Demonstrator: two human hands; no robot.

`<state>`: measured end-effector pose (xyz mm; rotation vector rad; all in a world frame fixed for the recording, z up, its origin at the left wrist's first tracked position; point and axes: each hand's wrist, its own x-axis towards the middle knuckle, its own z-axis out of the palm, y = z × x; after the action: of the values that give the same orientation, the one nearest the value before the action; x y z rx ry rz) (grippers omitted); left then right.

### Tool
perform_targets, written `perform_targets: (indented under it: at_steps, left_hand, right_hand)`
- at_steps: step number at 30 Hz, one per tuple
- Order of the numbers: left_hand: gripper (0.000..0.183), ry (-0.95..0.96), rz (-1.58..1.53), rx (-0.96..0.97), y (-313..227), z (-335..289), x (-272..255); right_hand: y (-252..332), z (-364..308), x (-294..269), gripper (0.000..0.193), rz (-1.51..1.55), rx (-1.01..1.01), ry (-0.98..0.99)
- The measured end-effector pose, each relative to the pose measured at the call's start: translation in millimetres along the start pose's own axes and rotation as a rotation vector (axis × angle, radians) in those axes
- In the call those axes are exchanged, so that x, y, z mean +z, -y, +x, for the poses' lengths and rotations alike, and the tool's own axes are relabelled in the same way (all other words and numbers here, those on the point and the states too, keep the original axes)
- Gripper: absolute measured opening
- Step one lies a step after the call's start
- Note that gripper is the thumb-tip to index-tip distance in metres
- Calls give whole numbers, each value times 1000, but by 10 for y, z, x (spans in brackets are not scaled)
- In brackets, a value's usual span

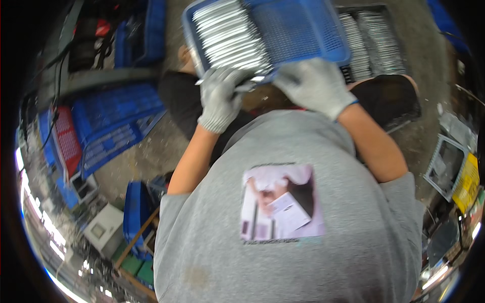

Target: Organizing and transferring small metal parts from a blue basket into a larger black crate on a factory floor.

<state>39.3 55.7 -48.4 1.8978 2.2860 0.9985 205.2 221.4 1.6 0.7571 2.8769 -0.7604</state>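
By the blue basket point(298, 30), the left hand point(221, 93) curls and the right hand point(317, 86) angles inward, grips too blurred to tell.

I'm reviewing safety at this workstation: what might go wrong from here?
The gloved left hand is at the near end of the row of silvery pieces; a nudge might disarrange them or an edge might snag the glove.
The gloved right hand, blurred, is at the near side of the blue basket; a bump might shift it.
The basket sits close against the dark tray, so such a shift might jostle that too.
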Motion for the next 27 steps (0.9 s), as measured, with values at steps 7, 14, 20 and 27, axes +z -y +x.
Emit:
perform_targets:
  at_steps: [7, 14, 20, 27]
  left_hand:
    - [25, 15, -77, -130, -3, -10, 55]
    - [27, 87, 44, -119, 414, 206, 330]
    - [35, 130, 213, -114, 1115, 115, 669]
    - [44, 327, 88, -373, 774, 234, 285]
  right_hand:
    - [-58, -4, -54, 32, 211, -31, -17]
    - [-224, 50, 132, 31, 170, 73, -151]
    - [-247, -17, 262, 31, 198, 85, -137]
    - [-306, 3, 200, 17, 20, -133, -385]
